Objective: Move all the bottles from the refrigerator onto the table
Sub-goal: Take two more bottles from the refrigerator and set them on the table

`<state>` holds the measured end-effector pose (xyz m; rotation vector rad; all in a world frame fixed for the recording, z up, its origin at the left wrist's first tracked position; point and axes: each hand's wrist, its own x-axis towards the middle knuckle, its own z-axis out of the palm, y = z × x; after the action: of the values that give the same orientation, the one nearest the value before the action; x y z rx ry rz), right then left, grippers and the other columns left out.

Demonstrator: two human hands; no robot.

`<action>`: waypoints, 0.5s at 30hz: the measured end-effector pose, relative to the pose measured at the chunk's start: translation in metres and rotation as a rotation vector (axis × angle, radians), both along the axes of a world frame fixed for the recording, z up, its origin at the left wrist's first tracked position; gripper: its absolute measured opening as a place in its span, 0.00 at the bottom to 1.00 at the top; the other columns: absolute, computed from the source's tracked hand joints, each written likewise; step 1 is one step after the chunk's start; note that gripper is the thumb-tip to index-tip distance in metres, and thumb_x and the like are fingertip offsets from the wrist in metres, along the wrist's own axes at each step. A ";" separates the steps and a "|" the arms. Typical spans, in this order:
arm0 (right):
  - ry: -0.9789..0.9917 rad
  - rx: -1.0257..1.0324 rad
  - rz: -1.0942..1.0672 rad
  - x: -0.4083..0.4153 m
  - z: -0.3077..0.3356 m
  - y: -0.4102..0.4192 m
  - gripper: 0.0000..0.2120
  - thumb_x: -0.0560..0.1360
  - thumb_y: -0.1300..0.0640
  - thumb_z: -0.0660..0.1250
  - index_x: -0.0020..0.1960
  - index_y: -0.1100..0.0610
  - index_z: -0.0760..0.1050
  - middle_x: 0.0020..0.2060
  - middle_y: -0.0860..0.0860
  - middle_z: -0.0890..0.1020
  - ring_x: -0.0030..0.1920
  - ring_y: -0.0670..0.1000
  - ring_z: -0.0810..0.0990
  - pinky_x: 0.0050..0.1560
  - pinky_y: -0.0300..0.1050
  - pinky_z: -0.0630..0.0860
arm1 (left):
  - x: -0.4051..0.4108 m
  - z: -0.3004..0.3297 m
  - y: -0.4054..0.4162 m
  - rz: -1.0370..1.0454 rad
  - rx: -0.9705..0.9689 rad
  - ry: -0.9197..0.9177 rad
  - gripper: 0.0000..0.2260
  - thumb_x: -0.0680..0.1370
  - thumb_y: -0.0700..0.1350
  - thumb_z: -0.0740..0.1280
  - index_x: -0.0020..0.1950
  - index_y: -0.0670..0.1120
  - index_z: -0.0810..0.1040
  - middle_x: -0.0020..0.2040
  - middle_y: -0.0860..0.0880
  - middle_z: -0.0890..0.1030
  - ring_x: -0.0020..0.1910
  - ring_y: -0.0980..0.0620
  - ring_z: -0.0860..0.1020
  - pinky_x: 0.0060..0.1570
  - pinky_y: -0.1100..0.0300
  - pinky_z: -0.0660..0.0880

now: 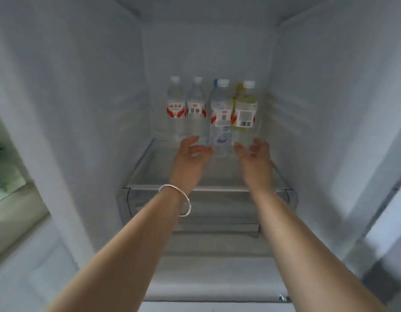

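Several plastic bottles stand upright on the glass shelf (150, 163) inside the open refrigerator. Two clear water bottles with red labels (176, 109) (196, 109) stand at the back left. A clear bottle with a blue-edged cap (220, 122) stands nearer, and a yellowish bottle with a barcode label (245, 113) is at its right, with another partly hidden behind. My left hand (190, 156) and my right hand (254, 156) reach in, fingers loosely spread, on either side of the front clear bottle. Neither hand holds anything.
White refrigerator walls (93, 109) close in on both sides. A lower shelf and drawer front (213, 221) lie beneath the glass shelf. A silver bangle (183, 199) is on my left wrist. A greenish surface (6, 165) shows at far left, outside the refrigerator.
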<state>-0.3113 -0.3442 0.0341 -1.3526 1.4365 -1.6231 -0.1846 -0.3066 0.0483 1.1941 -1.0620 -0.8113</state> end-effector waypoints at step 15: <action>0.063 0.074 0.002 -0.017 0.006 -0.129 0.39 0.61 0.39 0.73 0.66 0.53 0.67 0.62 0.52 0.76 0.59 0.51 0.77 0.61 0.53 0.74 | -0.001 -0.015 -0.157 -0.069 -0.046 -0.135 0.35 0.70 0.48 0.74 0.71 0.45 0.61 0.69 0.46 0.70 0.65 0.49 0.70 0.64 0.56 0.68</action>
<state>-0.3282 -0.4733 0.0396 -1.3739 1.5167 -1.5229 -0.1856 -0.4637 0.0335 1.1922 -1.2313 -0.7636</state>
